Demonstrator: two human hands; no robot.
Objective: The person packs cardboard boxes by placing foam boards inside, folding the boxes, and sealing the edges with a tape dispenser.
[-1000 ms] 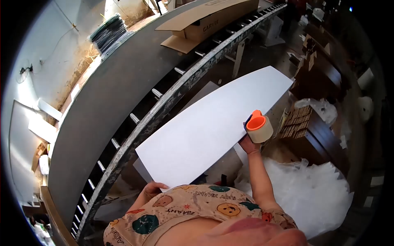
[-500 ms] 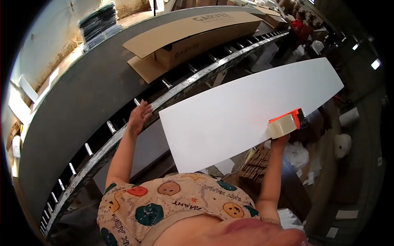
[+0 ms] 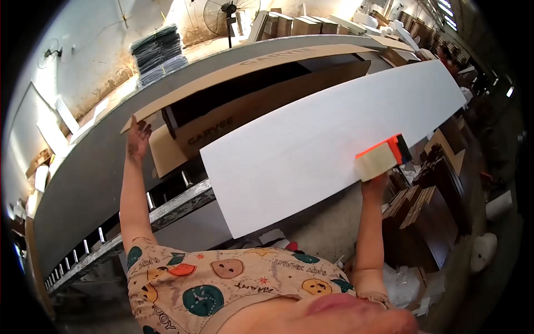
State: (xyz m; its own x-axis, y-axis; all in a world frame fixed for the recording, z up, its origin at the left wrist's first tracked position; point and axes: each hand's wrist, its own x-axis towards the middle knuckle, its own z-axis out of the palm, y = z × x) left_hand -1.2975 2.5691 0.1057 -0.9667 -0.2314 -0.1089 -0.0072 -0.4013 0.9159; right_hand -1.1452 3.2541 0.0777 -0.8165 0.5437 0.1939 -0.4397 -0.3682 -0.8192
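Note:
A long white board [image 3: 322,139] hangs tilted in front of me, its top edge beside the cardboard box. My right hand [image 3: 375,186] is closed at the board's lower edge, with an orange tape dispenser [image 3: 378,158] and its tan roll over the board's face. My left hand [image 3: 138,136] is raised with its fingers apart, at the near end of the long box flap [image 3: 194,86]. The GARVEE cardboard box [image 3: 211,131] stands open, with dark space inside it.
A roller conveyor with a metal rail [image 3: 181,206] runs beside a grey surface [image 3: 83,183]. Stacked brown panels [image 3: 423,217] stand at the right. Behind are a stack of dark sheets [image 3: 158,53], a standing fan [image 3: 228,11] and more cartons [image 3: 306,26].
My left hand has left the board and reached up and left to the box flap, which now stands raised. The board has risen toward the box, and my right hand has moved with it.

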